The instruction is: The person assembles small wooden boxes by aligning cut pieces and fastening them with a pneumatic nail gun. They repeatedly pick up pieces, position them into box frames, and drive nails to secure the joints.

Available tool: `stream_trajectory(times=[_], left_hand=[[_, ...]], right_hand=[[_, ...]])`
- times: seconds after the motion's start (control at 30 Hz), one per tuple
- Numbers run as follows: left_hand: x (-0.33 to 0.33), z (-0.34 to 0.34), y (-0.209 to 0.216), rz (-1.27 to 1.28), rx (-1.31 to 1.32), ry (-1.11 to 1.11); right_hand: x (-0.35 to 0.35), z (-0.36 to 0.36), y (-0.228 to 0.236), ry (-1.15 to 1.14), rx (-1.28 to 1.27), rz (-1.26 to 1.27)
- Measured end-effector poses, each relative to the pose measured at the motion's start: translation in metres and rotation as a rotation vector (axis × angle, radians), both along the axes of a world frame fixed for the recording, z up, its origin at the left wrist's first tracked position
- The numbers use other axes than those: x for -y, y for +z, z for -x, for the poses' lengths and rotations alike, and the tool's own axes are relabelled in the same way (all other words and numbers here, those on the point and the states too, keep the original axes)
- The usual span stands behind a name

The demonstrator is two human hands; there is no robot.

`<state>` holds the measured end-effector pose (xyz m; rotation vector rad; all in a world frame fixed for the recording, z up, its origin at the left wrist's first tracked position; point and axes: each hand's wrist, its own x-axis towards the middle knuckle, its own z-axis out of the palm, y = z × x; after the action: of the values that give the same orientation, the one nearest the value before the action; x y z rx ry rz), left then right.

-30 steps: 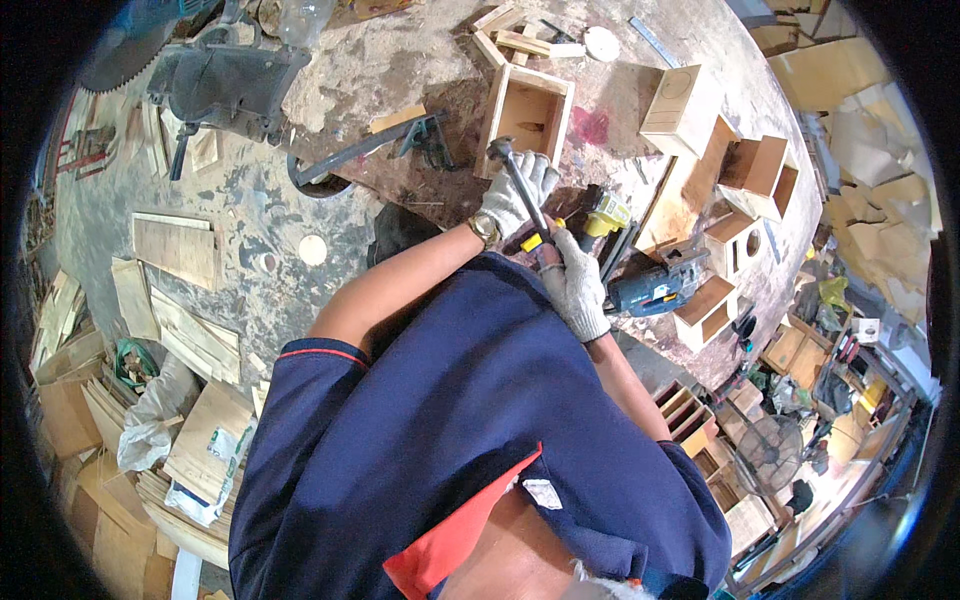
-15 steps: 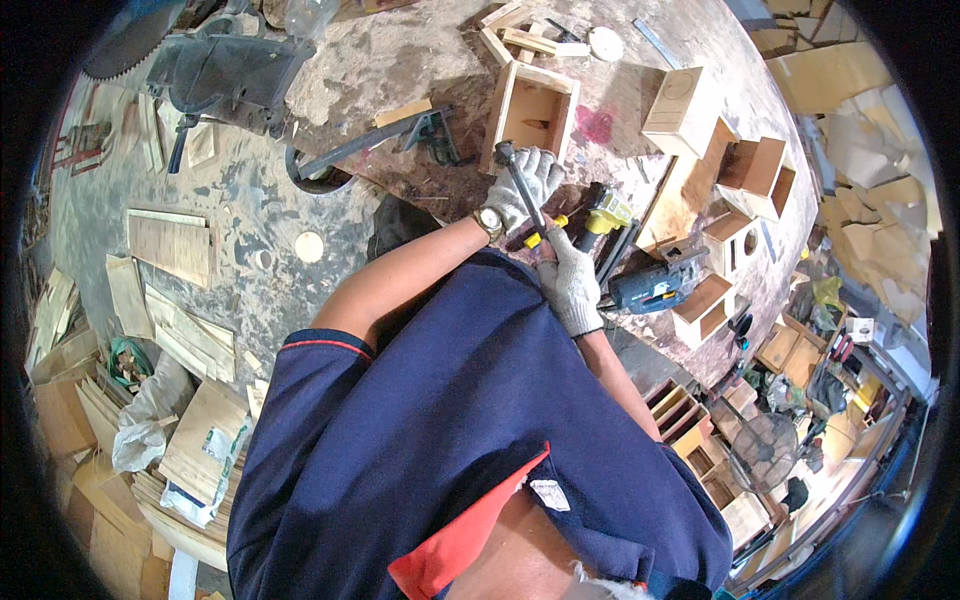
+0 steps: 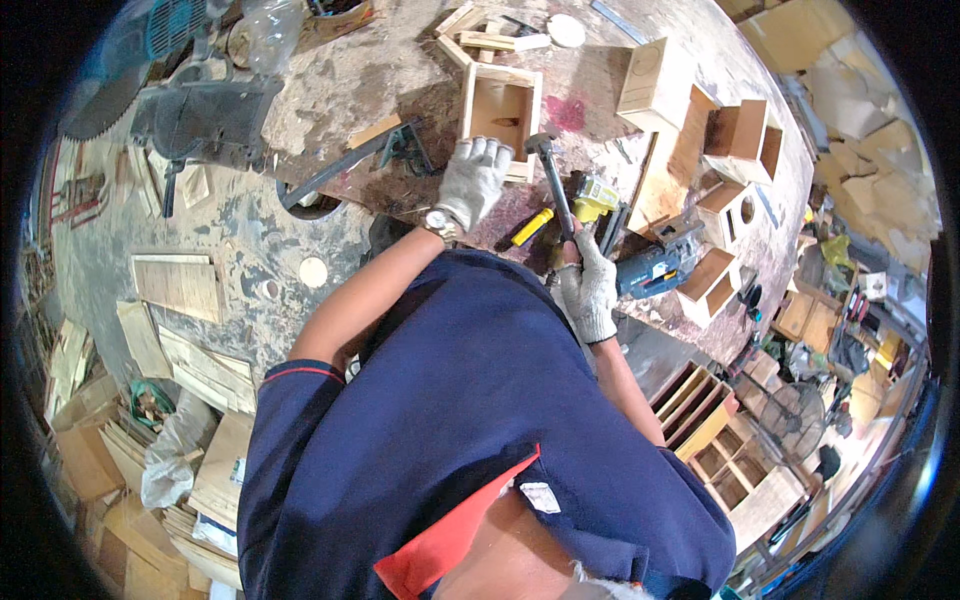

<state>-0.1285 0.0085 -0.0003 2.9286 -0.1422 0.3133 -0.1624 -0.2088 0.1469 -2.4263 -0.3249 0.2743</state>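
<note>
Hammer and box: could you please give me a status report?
Left grip open at near edge of box, contact unclear. Right grip closed on hammer. Yellow handle lies between grips.

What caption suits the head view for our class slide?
White-gloved right hand holds a dark metal hammer; white-gloved left hand lies open at a rectangular wooden box.

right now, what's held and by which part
The right hand holds a hammer by its handle, away from the head; whether the left hand grips the wooden box is unclear.
</note>
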Motion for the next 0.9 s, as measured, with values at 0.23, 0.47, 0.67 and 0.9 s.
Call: stream_trajectory(times=[0.23, 0.47, 0.67, 0.9], left_hand=[[-0.013, -0.002, -0.001, -0.024, -0.012, -0.096], [-0.016, -0.001, 0.0, -0.037, 0.015, -0.128], [-0.014, -0.002, -0.003, -0.052, 0.086, -0.104], [-0.015, 0.0, 0.0, -0.035, 0.039, -0.11]], right_hand=[[0.028, 0.018, -0.034, -0.068, -0.127, -0.024], [0.036, 0.025, -0.061, 0.005, 0.072, -0.086], [0.042, 0.013, -0.058, 0.013, 0.115, 0.012], [0.06, 0.013, -0.091, 0.097, 0.006, 0.107]])
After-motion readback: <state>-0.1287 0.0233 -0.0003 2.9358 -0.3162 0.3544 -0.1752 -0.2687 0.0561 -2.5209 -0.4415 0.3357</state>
